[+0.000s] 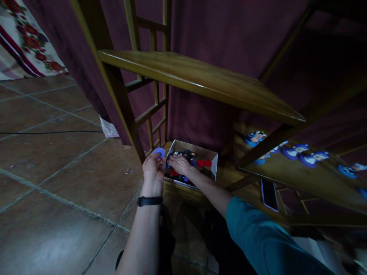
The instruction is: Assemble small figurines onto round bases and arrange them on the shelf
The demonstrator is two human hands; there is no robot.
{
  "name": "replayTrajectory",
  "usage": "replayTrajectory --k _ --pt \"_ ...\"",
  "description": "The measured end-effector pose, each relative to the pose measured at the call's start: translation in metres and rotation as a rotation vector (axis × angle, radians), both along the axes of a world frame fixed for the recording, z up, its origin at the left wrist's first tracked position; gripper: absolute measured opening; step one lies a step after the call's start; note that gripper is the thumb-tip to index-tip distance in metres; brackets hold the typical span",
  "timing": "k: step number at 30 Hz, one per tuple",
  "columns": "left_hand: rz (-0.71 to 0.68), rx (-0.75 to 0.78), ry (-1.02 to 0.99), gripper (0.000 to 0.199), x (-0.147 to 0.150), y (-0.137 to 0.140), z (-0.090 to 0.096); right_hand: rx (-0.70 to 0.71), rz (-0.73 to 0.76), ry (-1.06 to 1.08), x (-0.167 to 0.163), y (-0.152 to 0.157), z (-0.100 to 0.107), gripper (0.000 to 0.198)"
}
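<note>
My left hand, with a dark band at the wrist, pinches a flat round purple disc just outside the left end of an open cardboard box. Inside that box lies my right hand, its fingers stretched out over a jumble of small pieces; the fingertips are partly lost among them. Two red round pieces show near the box's right end. Dark, blue and more red pieces fill the left part, some covered by my right hand.
The box stands on a low level of a wooden shelf unit, below a wooden board. On another shelf to the right are several small figures on blue bases. A phone lies below them. Tiled floor stretches left, crossed by a black cable.
</note>
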State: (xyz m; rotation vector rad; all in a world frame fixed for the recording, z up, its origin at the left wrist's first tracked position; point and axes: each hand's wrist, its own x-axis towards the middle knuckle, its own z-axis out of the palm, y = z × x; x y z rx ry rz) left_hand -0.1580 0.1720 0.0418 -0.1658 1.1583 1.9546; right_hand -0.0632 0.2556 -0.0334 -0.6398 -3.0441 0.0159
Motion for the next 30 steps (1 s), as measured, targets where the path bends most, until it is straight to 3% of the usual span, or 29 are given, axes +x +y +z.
replayTrajectory --k 6,14,17,20,23,26,28,30 --pt "-0.015 -0.025 -0.032 0.019 0.004 0.002 0.0 0.103 0.041 -0.017 -0.002 0.001 0.0 0.024" --pt "-0.037 -0.036 -0.032 0.018 0.005 0.003 -0.001 0.039 0.003 0.053 -0.005 -0.002 0.0 0.024" --pt "-0.034 -0.039 -0.042 0.017 0.006 0.003 -0.001 -0.113 -0.098 0.209 -0.001 -0.005 0.013 0.02" --pt "-0.054 -0.013 -0.049 0.014 0.009 0.003 -0.001 -0.336 -0.334 0.553 0.019 -0.012 0.028 0.019" --pt "-0.114 0.014 -0.047 0.012 0.019 0.004 -0.004 -0.774 -0.598 0.97 0.053 -0.025 0.037 0.026" --pt "-0.212 0.009 -0.059 0.011 0.037 0.007 -0.009 -1.178 -0.675 1.245 0.086 -0.04 0.041 0.034" --pt "-0.288 -0.001 -0.072 0.011 0.051 0.008 -0.013 -1.283 -0.714 1.367 0.102 -0.048 0.042 0.035" --pt "-0.348 -0.004 -0.078 0.011 0.065 0.008 -0.016 -1.284 -0.754 1.432 0.11 -0.05 0.045 0.035"
